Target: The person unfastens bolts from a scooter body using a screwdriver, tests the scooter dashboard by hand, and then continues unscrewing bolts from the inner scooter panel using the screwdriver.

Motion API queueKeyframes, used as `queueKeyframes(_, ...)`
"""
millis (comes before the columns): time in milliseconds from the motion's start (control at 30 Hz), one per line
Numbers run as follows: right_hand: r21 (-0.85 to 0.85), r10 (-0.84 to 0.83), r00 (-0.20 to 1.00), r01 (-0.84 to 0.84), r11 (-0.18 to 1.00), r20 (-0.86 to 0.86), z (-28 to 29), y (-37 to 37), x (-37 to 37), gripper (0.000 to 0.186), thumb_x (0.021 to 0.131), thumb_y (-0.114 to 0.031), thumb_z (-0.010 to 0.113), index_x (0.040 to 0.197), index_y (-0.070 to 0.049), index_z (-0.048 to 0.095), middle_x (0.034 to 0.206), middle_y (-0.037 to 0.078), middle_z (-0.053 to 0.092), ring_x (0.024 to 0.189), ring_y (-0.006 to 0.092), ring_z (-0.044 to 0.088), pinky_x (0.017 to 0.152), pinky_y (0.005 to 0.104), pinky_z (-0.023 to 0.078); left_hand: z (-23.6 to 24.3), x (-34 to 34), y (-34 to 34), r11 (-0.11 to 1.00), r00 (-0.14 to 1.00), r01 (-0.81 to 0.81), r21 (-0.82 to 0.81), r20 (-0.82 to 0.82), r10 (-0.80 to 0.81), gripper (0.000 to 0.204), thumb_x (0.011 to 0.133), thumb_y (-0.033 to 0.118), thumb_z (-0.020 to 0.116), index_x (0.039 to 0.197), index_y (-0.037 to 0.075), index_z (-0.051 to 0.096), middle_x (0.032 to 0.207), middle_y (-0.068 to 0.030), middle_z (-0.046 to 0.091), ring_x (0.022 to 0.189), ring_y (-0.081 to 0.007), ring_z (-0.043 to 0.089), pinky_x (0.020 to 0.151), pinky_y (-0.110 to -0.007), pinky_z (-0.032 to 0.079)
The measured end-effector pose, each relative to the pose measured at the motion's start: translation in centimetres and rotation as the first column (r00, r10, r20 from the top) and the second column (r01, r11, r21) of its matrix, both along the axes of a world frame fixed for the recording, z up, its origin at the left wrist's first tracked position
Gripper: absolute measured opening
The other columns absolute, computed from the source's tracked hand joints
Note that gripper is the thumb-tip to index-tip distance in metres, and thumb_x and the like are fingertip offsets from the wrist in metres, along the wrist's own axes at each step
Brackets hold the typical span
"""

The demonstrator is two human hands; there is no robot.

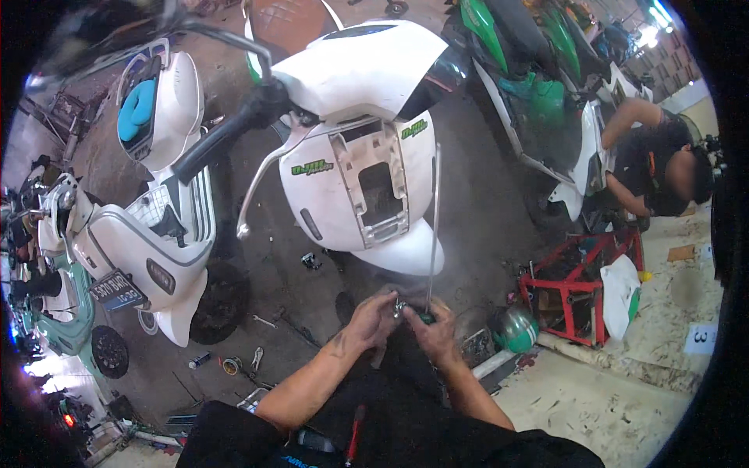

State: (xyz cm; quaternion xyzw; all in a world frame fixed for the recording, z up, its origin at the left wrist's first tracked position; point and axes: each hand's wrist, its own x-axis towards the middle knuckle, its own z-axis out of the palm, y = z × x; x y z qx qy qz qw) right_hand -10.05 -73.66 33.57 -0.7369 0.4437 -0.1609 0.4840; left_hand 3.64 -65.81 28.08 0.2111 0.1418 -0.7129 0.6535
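Observation:
In front of my body both hands are close together, just below the white scooter (351, 70). My left hand (370, 321) is closed on a small shiny metal part (399, 307), whose exact kind I cannot make out. My right hand (434, 334) is wrapped round the green handle of a long screwdriver (434, 234); its thin shaft points up and away, past the scooter's right side. The fingertips of the two hands nearly meet at the metal part. The scooter's front shield has an open frame in its middle.
Another white scooter (148, 242) stands at the left, a pale green one (66, 304) behind it. Spanners (257, 359) and other loose parts lie on the dark floor. At the right are a red metal frame (581, 288), a green helmet (516, 331) and a crouching person (655, 164).

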Motion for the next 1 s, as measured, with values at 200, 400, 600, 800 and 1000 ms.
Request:
queueKeyframes(200,0.105,-0.122,0.991,0.127,0.986,-0.054,-6.6,-4.5,-1.2,0.031,0.088,-0.030,0.070,0.100,-0.002,0.068,0.102,0.015,0.068,0.097,0.0262,0.064,0.087,0.0377,0.048,-4.6,-1.2,-5.0,0.982,0.993,-0.119,0.148,0.037,0.114,0.017,0.093,0.009,0.056,0.108,0.002,0.059,0.106,-0.0085,0.064,0.096,-0.0201,0.060,0.087,-0.034,0.047)
queueKeyframes(400,0.346,-0.246,0.968,0.216,0.913,0.046,-15.4,-10.1,-1.3,0.040,0.085,-0.037,0.073,0.101,0.000,0.068,0.095,0.012,0.070,0.089,0.0220,0.064,0.084,0.0368,0.049,-11.8,-0.2,-9.8,0.968,0.419,0.063,0.243,0.874,-0.247,0.022,0.084,0.010,0.073,0.103,0.002,0.065,0.095,-0.0069,0.066,0.089,-0.0158,0.061,0.080,-0.033,0.050)
queueKeyframes(600,0.358,-0.238,0.926,0.124,0.926,0.294,-20.4,-12.7,1.3,0.034,0.084,-0.030,0.077,0.098,0.000,0.070,0.092,0.008,0.071,0.083,0.0166,0.065,0.078,0.0313,0.050,-14.9,-1.2,-12.0,0.957,-0.039,-0.201,0.209,0.974,-0.221,0.018,0.084,0.016,0.073,0.095,0.002,0.071,0.082,-0.0090,0.065,0.076,-0.0153,0.062,0.070,-0.029,0.049)
queueKeyframes(800,0.421,-0.358,0.896,0.228,0.878,0.263,-21.4,-12.7,4.1,0.031,0.086,-0.027,0.076,0.098,0.001,0.070,0.083,0.005,0.069,0.071,0.0107,0.061,0.064,0.0251,0.049,-16.2,-0.5,-15.2,0.802,-0.149,-0.593,0.067,0.970,-0.191,0.019,0.087,0.017,0.072,0.094,-0.001,0.072,0.083,-0.0092,0.072,0.075,-0.0132,0.065,0.072,-0.028,0.050)
queueKeyframes(1000,0.346,-0.437,0.889,0.370,0.862,0.139,-21.9,-12.8,3.3,0.031,0.083,-0.025,0.078,0.098,0.001,0.070,0.082,0.005,0.068,0.068,0.0122,0.059,0.062,0.0274,0.048,-16.4,0.1,-16.0,0.764,-0.137,-0.637,0.101,0.961,-0.241,0.025,0.087,0.021,0.072,0.098,-0.001,0.073,0.088,-0.0119,0.074,0.082,-0.0169,0.069,0.077,-0.031,0.051)
